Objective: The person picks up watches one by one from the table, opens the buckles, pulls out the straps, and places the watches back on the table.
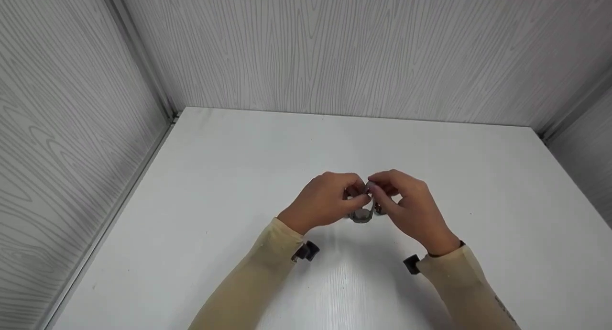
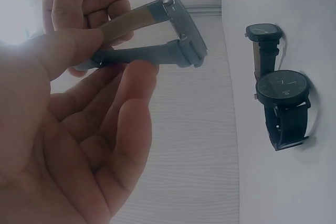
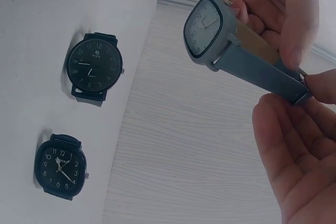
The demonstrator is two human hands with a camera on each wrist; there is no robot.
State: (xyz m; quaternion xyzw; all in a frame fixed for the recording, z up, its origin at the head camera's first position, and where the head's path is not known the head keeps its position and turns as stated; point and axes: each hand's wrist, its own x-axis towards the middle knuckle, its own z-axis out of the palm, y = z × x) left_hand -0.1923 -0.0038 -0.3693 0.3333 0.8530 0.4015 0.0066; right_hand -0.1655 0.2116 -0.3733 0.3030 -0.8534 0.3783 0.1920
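Grey watch (image 3: 241,62), squarish case, pale dial, held clear of the table between the two hands. Case hangs below the fingertips; blue-grey strap (image 2: 139,55), brown lining, runs up into both grips. Left hand (image 1: 325,200) grasping: thumb on the strap, fingers curled round its free end. Right hand (image 1: 415,203) grasping too, pinching the same end with thumb and fingers. Fingers cover much of the buckle; cannot tell whether it is fastened.

On the table under and beyond the hands, two black watches. Round one (image 3: 94,66), dark dial, pale numerals, strap curled in a loop, lies on the left hand's side; from above that hand largely hides it. Square one (image 3: 60,166), near the round one but apart, lies on the right hand's side, partly screened by that hand's thumb from above.

Farther out: a dark device (image 1: 307,251) at the left wrist, another (image 1: 412,264) at the right. Beige sleeves (image 1: 248,277) behind the hands. White table (image 1: 248,162) all round; wood-grain panel (image 1: 311,48) ahead of them.
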